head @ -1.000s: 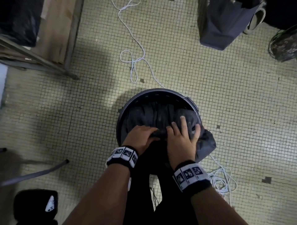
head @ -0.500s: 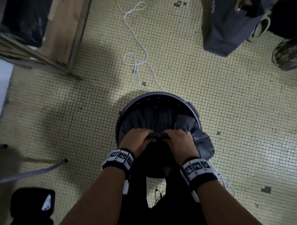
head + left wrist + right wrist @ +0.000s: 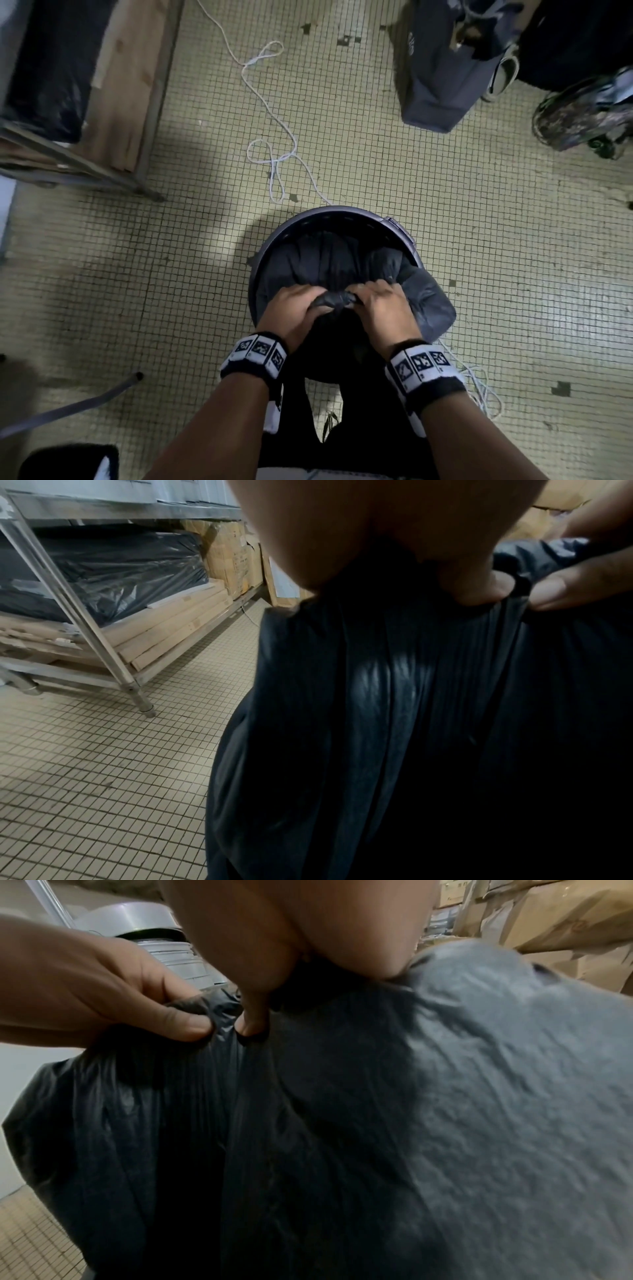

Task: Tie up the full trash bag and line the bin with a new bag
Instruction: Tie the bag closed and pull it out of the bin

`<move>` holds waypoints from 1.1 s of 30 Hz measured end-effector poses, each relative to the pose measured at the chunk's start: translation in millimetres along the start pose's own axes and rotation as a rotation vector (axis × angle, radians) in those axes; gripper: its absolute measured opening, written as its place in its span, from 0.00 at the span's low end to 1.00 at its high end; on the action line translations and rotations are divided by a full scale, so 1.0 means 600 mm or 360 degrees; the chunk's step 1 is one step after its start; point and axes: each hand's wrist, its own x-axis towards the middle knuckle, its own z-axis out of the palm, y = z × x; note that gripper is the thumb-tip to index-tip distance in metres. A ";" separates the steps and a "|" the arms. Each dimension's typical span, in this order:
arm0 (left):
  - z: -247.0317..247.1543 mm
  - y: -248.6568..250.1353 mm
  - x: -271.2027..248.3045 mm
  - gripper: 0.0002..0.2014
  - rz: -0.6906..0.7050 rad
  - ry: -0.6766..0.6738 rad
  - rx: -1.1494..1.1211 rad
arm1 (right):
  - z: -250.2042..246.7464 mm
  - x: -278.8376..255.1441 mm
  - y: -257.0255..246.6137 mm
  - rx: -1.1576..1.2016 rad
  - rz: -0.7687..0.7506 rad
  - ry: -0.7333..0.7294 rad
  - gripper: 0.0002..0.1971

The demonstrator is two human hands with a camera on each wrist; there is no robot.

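Note:
A round dark bin [image 3: 337, 214] stands on the tiled floor, filled by a black trash bag [image 3: 318, 260]. The bag's top is gathered into a bunched neck [image 3: 334, 300] at the bin's near side. My left hand [image 3: 294, 310] grips the neck from the left and my right hand [image 3: 383, 308] grips it from the right, knuckles almost meeting. In the left wrist view pleated black plastic [image 3: 394, 710] hangs below my curled fingers. In the right wrist view both hands pinch the bag [image 3: 342, 1123]; its right side bulges out grey.
A white cord [image 3: 274, 113] loops over the floor beyond the bin, with more cord [image 3: 479, 387] to the right of my right wrist. A metal rack [image 3: 78, 161] with wood and wrapped goods stands at left. A grey bag [image 3: 442, 68] and a patterned pack [image 3: 582, 116] sit at far right.
One second ago my right hand lay flat with spread fingers on the bag. It has curled round the gathered top, and both hands now hold the neck close together.

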 end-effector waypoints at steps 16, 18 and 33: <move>0.016 0.011 0.006 0.18 0.0007 -0.0092 -0.0012 | 0.008 -0.016 0.016 0.0183 0.0094 -0.0072 0.13; 0.013 0.007 0.006 0.18 0.0029 -0.0118 0.0019 | 0.012 -0.021 0.009 0.0249 0.0120 -0.0078 0.13; -0.051 0.062 0.001 0.12 0.0335 0.0216 0.0104 | -0.089 -0.044 -0.020 0.0369 0.0168 0.0189 0.11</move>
